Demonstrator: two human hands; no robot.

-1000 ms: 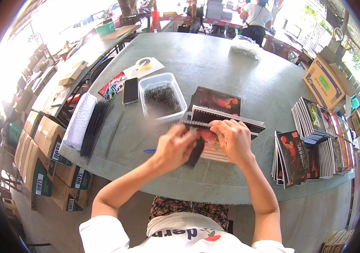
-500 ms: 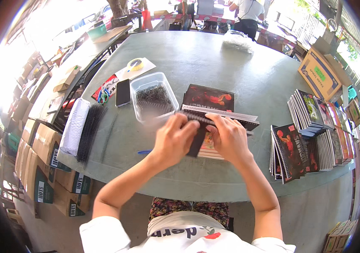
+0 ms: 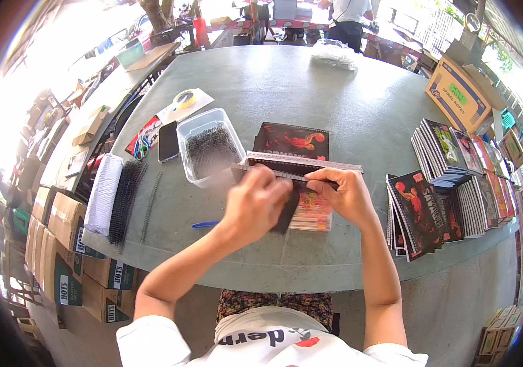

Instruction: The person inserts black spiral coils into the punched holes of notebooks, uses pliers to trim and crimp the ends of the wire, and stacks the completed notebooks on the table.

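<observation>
A dark-covered notebook (image 3: 289,214) is held on edge in front of me, its punched spine edge facing up. My right hand (image 3: 344,192) pinches its right end between thumb and fingers. Curled at the left part of the spine is my left hand (image 3: 255,199), its fingers partly blurred; a faint smear beside them could be a coil. Under the hands lies a stack of notebooks (image 3: 311,220) with orange and pink pages. Just beyond sits a dark notebook with a red figure (image 3: 295,140). A clear plastic tub (image 3: 232,131) of black spiral coils stands to the left.
Left on the table are a phone (image 3: 168,142), scissors (image 3: 142,147), a tape roll (image 3: 184,98), bundled black coils (image 3: 125,202), a white roll (image 3: 103,192) and a blue pen (image 3: 205,224). Stacked notebooks (image 3: 417,211) and a carton (image 3: 457,95) stand right. A person (image 3: 348,21) is behind.
My left hand has shifted slightly left and down along the spine, and my right hand has moved a little right toward the notebook's end. The view has shifted slightly.
</observation>
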